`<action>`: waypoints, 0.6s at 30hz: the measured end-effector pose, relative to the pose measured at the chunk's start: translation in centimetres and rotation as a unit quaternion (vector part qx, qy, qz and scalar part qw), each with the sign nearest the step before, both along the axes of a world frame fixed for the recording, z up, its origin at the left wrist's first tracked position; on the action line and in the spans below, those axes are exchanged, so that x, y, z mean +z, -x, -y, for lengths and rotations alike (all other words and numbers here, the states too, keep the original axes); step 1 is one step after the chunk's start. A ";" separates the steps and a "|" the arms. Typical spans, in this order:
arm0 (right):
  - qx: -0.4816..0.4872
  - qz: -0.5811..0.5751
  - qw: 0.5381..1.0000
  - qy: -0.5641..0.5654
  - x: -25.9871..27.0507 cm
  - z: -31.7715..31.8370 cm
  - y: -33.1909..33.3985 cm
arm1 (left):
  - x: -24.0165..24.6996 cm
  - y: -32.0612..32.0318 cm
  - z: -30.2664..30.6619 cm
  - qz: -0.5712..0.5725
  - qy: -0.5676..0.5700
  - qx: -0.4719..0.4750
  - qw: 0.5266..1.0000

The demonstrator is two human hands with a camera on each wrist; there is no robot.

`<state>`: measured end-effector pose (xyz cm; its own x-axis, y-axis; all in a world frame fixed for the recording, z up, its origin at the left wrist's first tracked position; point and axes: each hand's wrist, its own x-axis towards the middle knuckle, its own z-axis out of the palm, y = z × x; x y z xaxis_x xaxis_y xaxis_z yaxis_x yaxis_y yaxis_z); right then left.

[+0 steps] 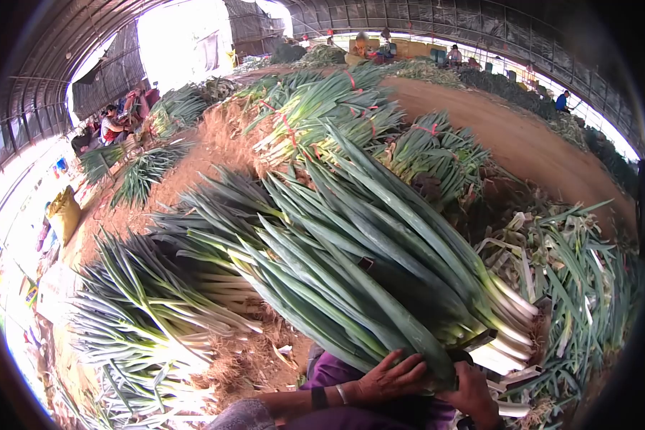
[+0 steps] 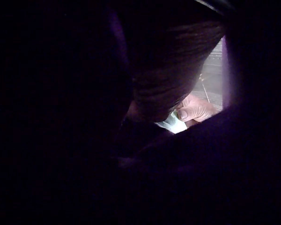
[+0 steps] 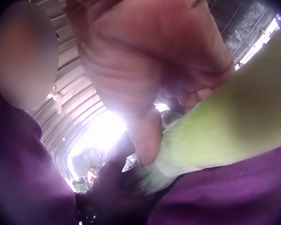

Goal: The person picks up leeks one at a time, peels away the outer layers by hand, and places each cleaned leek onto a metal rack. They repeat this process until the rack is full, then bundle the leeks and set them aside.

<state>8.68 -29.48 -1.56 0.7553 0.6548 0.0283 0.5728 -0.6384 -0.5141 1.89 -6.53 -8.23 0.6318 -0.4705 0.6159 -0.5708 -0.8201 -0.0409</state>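
In the head view a large pile of leeks (image 1: 380, 251) lies in front of the lap, leaves toward the upper left and white ends to the right. My left hand (image 1: 390, 376) grips a leek's green leaves near the lap, fingers across them. Close beside it, my right hand (image 1: 473, 394) holds the same leek. The right wrist view shows my right hand's thumb and fingers around a pale green leek stalk (image 3: 220, 136) above purple clothing. The left wrist view is mostly dark, with a thumb (image 2: 189, 112) on a pale leek piece (image 2: 177, 125).
More leeks (image 1: 158, 301) with roots lie on the soil to the left. Tied bundles (image 1: 322, 115) stand beyond the pile. Loose leaves and trimmings (image 1: 566, 279) heap up at right. A yellow sack (image 1: 63, 215) and a seated person (image 1: 112, 125) are at far left.
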 end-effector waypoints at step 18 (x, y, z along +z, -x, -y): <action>-0.001 -0.023 0.998 0.052 0.1 -0.1 -0.9 | -0.3 0.1 -0.1 -0.017 -0.017 -0.010 1.000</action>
